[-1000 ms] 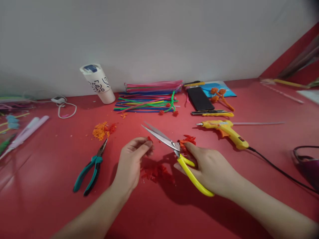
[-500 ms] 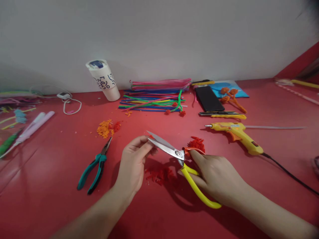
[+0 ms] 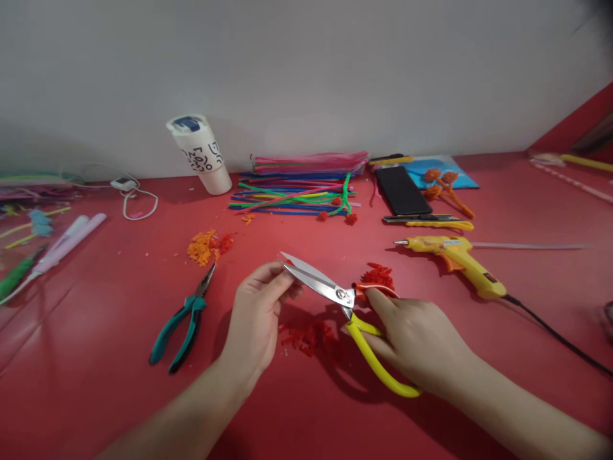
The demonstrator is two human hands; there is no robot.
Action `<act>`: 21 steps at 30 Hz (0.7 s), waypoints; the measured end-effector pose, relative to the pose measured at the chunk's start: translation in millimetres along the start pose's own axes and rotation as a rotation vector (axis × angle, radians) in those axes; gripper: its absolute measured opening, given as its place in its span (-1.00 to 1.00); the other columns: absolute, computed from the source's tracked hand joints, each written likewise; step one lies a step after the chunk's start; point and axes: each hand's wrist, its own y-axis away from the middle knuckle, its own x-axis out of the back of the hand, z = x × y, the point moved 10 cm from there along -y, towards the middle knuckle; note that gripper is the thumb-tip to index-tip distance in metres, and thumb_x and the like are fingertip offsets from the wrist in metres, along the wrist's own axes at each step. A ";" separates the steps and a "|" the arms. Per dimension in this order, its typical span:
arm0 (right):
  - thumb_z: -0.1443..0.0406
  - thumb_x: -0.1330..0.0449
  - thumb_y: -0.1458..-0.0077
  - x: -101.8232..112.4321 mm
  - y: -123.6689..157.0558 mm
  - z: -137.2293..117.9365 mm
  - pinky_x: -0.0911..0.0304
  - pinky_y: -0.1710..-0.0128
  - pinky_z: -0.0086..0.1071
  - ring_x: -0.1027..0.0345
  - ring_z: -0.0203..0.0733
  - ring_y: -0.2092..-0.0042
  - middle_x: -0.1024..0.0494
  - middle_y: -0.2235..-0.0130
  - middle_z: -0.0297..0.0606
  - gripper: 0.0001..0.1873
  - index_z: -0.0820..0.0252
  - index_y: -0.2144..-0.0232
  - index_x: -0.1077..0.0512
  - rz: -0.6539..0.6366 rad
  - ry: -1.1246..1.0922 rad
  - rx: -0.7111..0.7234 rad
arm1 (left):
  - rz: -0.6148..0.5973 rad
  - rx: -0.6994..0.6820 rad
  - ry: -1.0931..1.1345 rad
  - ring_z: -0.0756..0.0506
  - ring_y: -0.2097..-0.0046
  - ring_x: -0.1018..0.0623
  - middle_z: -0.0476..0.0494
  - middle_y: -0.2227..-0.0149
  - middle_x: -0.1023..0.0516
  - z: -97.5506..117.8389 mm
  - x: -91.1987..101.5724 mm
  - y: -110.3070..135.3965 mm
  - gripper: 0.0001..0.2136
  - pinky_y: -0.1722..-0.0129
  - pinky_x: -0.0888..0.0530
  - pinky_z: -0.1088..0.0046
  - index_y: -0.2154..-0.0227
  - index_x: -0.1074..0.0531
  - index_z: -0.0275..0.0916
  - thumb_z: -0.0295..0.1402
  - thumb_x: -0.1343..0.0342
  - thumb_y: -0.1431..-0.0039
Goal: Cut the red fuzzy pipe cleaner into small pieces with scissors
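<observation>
My right hand (image 3: 421,342) grips the yellow handles of a pair of scissors (image 3: 335,295), whose steel blades point left and are nearly closed. My left hand (image 3: 256,319) pinches its fingers right at the blade tips, on a tiny red piece that I can barely make out. Below the blades lies a small heap of red cuttings (image 3: 309,335) on the red table (image 3: 96,396). A second little pile of red bits (image 3: 378,275) lies just behind the scissors' pivot.
Teal pliers (image 3: 184,319) lie left of my left hand. A yellow glue gun (image 3: 460,259) with its black cord lies at the right. Behind are coloured pipe cleaners (image 3: 297,188), a white cup (image 3: 201,153), a black phone (image 3: 402,190), a utility knife (image 3: 428,221) and orange crumbs (image 3: 204,246).
The blades, wide apart a second ago, have come nearly together at my left fingertips. The view has shifted a little, so everything sits further right.
</observation>
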 end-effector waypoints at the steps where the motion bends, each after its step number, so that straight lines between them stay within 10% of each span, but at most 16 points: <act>1: 0.01 0.15 -0.10 -0.2 0.0 -0.1 0.23 0.64 -0.41 -0.22 -0.23 0.68 -0.35 0.70 -0.33 -0.57 0.24 0.45 -0.25 -0.001 0.000 -0.001 | 0.000 0.000 -0.002 0.10 0.48 -0.43 0.02 0.54 -0.47 0.0 0.3 0.0 -0.94 0.42 -0.37 0.60 0.53 -0.48 -0.26 -0.51 -0.13 0.06; 21: 0.00 0.21 -0.12 -9.0 1.5 3.2 0.28 0.63 -0.42 -0.21 -0.23 0.68 -0.37 0.69 -0.29 -0.55 0.19 0.49 -0.22 -0.099 -0.030 -0.047 | 0.011 -0.011 -0.008 0.11 0.48 -0.43 0.02 0.53 -0.48 3.0 -0.6 -1.4 -0.94 0.43 -0.36 0.62 0.54 -0.48 -0.26 -0.50 -0.14 0.07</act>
